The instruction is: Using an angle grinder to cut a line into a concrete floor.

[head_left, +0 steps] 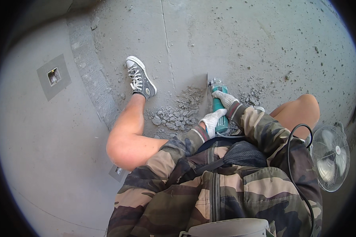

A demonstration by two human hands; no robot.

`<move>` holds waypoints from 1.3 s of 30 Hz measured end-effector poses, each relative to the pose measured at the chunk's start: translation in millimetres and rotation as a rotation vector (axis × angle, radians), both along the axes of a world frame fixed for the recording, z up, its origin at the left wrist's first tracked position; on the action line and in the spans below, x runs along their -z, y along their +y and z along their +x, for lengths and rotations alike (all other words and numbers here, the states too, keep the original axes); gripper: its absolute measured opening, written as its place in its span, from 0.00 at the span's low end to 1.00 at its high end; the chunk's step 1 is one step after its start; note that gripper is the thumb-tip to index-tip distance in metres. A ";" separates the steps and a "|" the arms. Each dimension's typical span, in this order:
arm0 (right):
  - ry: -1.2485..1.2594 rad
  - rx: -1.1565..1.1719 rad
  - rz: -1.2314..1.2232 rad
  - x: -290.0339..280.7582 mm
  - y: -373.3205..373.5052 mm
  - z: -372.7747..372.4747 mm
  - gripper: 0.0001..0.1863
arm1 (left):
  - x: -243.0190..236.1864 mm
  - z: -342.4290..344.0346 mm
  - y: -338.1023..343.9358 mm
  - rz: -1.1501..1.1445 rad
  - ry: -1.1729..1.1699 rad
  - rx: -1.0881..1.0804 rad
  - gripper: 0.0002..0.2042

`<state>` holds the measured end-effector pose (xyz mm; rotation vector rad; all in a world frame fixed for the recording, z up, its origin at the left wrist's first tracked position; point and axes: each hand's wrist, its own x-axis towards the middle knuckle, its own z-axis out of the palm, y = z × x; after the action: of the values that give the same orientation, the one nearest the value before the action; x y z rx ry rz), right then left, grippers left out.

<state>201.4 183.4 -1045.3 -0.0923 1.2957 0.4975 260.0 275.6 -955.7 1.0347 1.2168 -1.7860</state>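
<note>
Both my hands, in pale knitted work gloves, are closed around a teal angle grinder (218,105) held low over the concrete floor between my legs. My left hand (212,121) wraps the rear of its body, nearest to me. Farther forward, my right hand (225,98) grips it close behind the metal head. The disc (208,80) stands edge-on at the grinder's far left side, at or just above the floor; I cannot tell whether it touches. Pale dust lies around it. Broken concrete rubble (174,118) is heaped just left of the grinder.
A straight cut line (165,31) runs along the floor ahead. My left shoe (140,77) is planted left of the rubble. On the left, a wall holds a recessed electrical box (54,76). A fan (330,158) stands at right, and a black cable (289,158) loops over my right arm.
</note>
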 end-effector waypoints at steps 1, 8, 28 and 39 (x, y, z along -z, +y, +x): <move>0.002 -0.003 0.000 -0.9 -0.3 1.4 0.16 | -1.3 1.0 -0.9 0.016 -0.019 0.001 0.14; 0.029 -0.086 -0.040 5.7 -3.0 2.0 0.19 | 1.5 2.1 -2.4 0.004 -0.024 0.000 0.14; -0.010 -0.046 -0.092 -6.7 -19.1 19.1 0.23 | 10.8 10.6 -5.3 -0.040 -0.101 0.042 0.14; -0.034 -0.164 -0.199 12.4 -20.5 19.0 0.26 | 10.0 17.9 -11.9 -0.095 -0.174 0.081 0.14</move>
<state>220.4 162.9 -1057.7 -0.3743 1.3079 0.5030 278.0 263.7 -965.7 1.1724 0.9872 -1.7566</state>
